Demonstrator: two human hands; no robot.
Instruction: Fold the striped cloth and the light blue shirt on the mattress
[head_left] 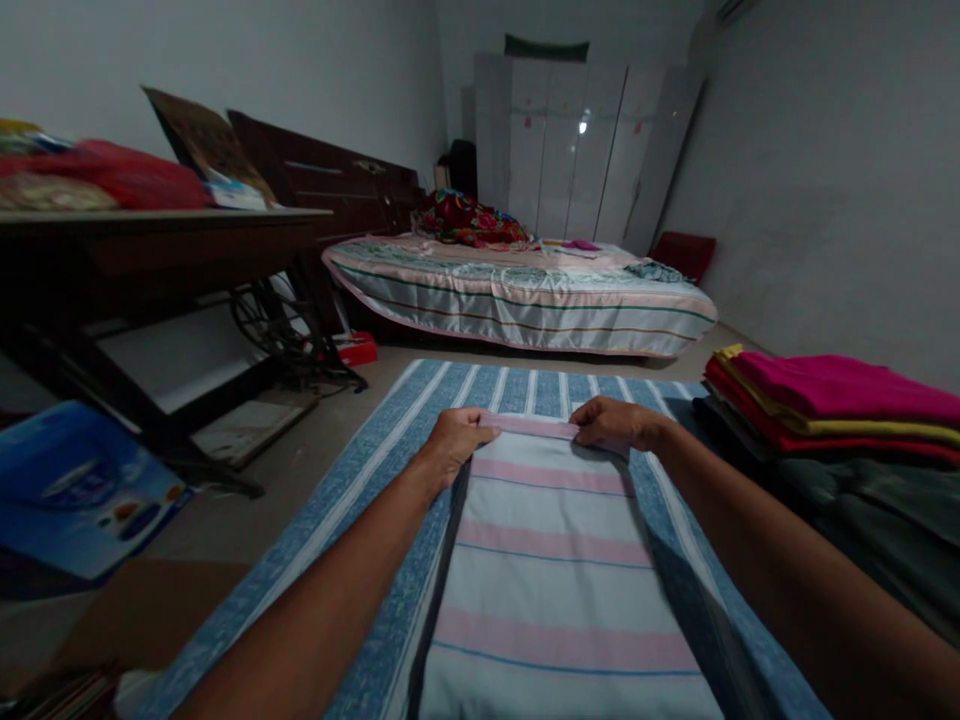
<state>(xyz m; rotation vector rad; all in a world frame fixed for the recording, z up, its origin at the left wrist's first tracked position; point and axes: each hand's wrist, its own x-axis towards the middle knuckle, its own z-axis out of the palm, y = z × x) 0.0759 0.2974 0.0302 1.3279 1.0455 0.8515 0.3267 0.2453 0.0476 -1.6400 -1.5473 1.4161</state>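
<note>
A pale cloth with pink bands and thin blue lines (555,560) lies stretched out in front of me on a blue and white striped sheet (360,520) spread on the floor. My left hand (456,440) is closed on the far left corner of the pale cloth. My right hand (613,422) is closed on its far right corner. Both arms reach straight forward along the cloth's two long edges.
A stack of folded fabrics, pink on top (832,400), sits at the right. A low bed with a striped cover (525,290) stands ahead. A dark table with a treadle frame (172,260) is at the left, a blue printed bag (75,490) nearer me.
</note>
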